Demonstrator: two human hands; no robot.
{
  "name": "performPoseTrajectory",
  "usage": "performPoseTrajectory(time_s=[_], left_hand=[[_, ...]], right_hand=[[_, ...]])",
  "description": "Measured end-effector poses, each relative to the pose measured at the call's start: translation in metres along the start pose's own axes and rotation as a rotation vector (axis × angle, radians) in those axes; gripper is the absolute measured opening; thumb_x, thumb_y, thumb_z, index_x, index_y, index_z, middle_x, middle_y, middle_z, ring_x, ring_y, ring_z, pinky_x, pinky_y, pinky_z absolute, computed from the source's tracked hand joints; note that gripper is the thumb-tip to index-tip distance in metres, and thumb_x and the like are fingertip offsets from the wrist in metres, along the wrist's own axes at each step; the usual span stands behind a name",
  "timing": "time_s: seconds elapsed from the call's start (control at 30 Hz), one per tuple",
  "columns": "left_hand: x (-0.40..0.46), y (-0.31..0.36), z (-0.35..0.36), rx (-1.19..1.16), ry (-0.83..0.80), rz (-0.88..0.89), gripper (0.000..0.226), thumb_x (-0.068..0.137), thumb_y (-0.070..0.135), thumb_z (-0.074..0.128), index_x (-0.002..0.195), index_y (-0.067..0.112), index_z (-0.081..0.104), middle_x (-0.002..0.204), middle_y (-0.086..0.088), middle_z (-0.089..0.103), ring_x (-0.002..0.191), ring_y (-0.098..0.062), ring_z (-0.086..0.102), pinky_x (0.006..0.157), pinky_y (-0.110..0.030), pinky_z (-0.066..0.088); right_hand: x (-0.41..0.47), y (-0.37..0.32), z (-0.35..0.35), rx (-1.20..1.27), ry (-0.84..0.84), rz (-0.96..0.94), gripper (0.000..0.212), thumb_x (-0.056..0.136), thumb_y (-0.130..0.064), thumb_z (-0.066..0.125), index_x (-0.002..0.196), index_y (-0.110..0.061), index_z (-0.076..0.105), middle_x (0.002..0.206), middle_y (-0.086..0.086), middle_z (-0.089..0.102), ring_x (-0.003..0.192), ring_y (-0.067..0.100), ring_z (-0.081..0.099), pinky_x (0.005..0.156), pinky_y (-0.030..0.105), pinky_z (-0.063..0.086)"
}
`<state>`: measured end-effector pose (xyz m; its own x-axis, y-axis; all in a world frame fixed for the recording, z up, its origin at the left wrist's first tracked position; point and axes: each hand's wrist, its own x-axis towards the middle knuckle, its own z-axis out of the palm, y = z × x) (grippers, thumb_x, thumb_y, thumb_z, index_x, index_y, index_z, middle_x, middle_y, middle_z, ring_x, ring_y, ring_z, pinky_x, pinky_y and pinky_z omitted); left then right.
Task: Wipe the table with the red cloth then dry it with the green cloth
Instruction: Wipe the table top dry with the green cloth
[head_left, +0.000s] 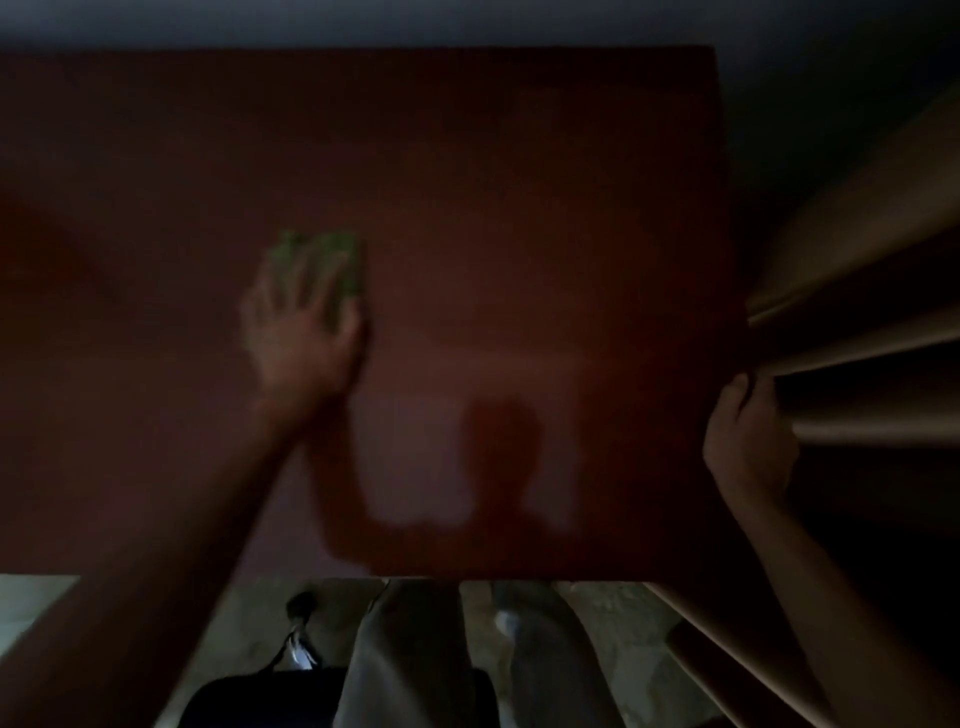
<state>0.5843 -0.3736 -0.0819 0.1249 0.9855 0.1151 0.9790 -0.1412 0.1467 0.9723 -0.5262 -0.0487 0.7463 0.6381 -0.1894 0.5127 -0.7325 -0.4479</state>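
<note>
The scene is dim and blurred. A dark reddish-brown table (519, 208) fills most of the view. The green cloth (345, 260) lies on it left of centre, mostly covered by my left hand (298, 322), which presses flat on it with fingers spread. My right hand (743, 441) is at the table's right edge, its fingers curled around that edge or the curtain beside it; which one I cannot tell. No red cloth is in view.
Beige curtain folds (857, 291) hang along the right side. Below the table's near edge are my legs in light trousers (415, 654), a dark object (270, 696) on the floor, and pale flooring (249, 613).
</note>
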Motion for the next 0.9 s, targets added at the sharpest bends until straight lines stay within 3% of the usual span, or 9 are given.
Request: performPoseTrajectory(time_s=[0.07, 0.13, 0.23, 0.33, 0.43, 0.5, 0.6, 0.73, 0.9], left_hand=[[-0.015, -0.092, -0.008, 0.038, 0.001, -0.229, 0.05, 0.102, 0.047, 0.028, 0.15, 0.037, 0.036, 0.157, 0.0, 0.037, 0.15, -0.027, 0.023, 0.116, -0.045, 0.026], [-0.034, -0.155, -0.015, -0.028, -0.045, -0.518, 0.058, 0.1, 0.061, 0.02, 0.152, 0.037, 0.031, 0.16, -0.001, 0.032, 0.15, -0.031, 0.022, 0.117, -0.048, 0.021], [-0.035, -0.158, -0.017, 0.024, -0.053, -0.689, 0.063, 0.098, 0.06, 0.019, 0.152, 0.032, 0.035, 0.161, -0.006, 0.029, 0.147, -0.042, 0.021, 0.116, -0.059, 0.016], [-0.017, -0.093, -0.026, 0.024, -0.014, -0.511, 0.062, 0.093, 0.048, 0.029, 0.151, 0.029, 0.039, 0.161, -0.009, 0.028, 0.147, -0.045, 0.018, 0.113, -0.066, 0.016], [-0.001, -0.012, -0.009, 0.025, -0.055, -0.04, 0.06, 0.092, 0.049, 0.035, 0.151, 0.037, 0.036, 0.161, -0.003, 0.029, 0.149, -0.04, 0.016, 0.114, -0.065, 0.018], [0.002, 0.051, 0.003, -0.034, -0.125, 0.17, 0.059, 0.092, 0.049, 0.035, 0.149, 0.038, 0.038, 0.16, 0.001, 0.032, 0.149, -0.041, 0.016, 0.114, -0.065, 0.015], [0.012, 0.097, 0.004, -0.098, -0.189, 0.306, 0.057, 0.093, 0.046, 0.031, 0.147, 0.035, 0.043, 0.159, 0.002, 0.034, 0.148, -0.041, 0.02, 0.116, -0.063, 0.013], [0.018, 0.031, 0.006, -0.125, -0.094, 0.4, 0.055, 0.095, 0.048, 0.04, 0.149, 0.037, 0.041, 0.16, 0.002, 0.033, 0.149, -0.038, 0.02, 0.118, -0.055, 0.016], [0.03, -0.131, -0.032, -0.039, 0.032, 0.107, 0.052, 0.099, 0.043, 0.038, 0.15, 0.033, 0.04, 0.159, -0.004, 0.033, 0.15, -0.032, 0.022, 0.115, -0.052, 0.027]], right_hand=[[-0.004, 0.001, 0.006, -0.069, 0.039, -0.138, 0.047, 0.103, -0.029, 0.034, 0.143, -0.005, 0.035, 0.141, 0.023, 0.047, 0.125, 0.04, 0.048, 0.099, 0.045, 0.04], [-0.008, -0.003, 0.019, -0.199, 0.063, -0.255, 0.053, 0.101, -0.035, 0.032, 0.15, -0.014, 0.027, 0.155, 0.021, 0.027, 0.14, 0.041, 0.029, 0.113, 0.053, 0.025], [-0.018, -0.048, 0.052, -0.329, 0.001, -0.337, 0.055, 0.098, -0.04, 0.029, 0.151, -0.023, 0.028, 0.161, 0.018, 0.012, 0.146, 0.046, 0.01, 0.117, 0.06, 0.005], [-0.035, -0.124, 0.095, -0.343, -0.062, -0.492, 0.058, 0.094, -0.044, 0.028, 0.15, -0.028, 0.03, 0.161, 0.016, 0.014, 0.144, 0.051, 0.009, 0.116, 0.063, 0.003], [-0.055, -0.18, 0.131, -0.375, -0.07, -0.6, 0.056, 0.095, -0.045, 0.027, 0.15, -0.035, 0.028, 0.161, 0.013, 0.016, 0.145, 0.049, 0.011, 0.116, 0.062, 0.005], [-0.059, -0.187, 0.141, -0.383, -0.024, -0.594, 0.055, 0.094, -0.04, 0.032, 0.148, -0.033, 0.032, 0.16, 0.01, 0.022, 0.144, 0.045, 0.018, 0.117, 0.058, 0.01], [-0.047, -0.177, 0.14, -0.246, 0.043, -0.547, 0.052, 0.09, -0.026, 0.038, 0.141, -0.018, 0.047, 0.155, 0.001, 0.037, 0.141, 0.036, 0.031, 0.116, 0.05, 0.023], [-0.054, -0.184, 0.141, -0.252, 0.103, -0.564, 0.05, 0.094, -0.022, 0.035, 0.144, -0.017, 0.042, 0.157, 0.0, 0.033, 0.142, 0.034, 0.028, 0.117, 0.049, 0.021], [-0.056, -0.187, 0.138, -0.274, 0.08, -0.52, 0.049, 0.099, -0.026, 0.03, 0.147, -0.018, 0.037, 0.159, 0.0, 0.029, 0.145, 0.032, 0.022, 0.118, 0.051, 0.019]])
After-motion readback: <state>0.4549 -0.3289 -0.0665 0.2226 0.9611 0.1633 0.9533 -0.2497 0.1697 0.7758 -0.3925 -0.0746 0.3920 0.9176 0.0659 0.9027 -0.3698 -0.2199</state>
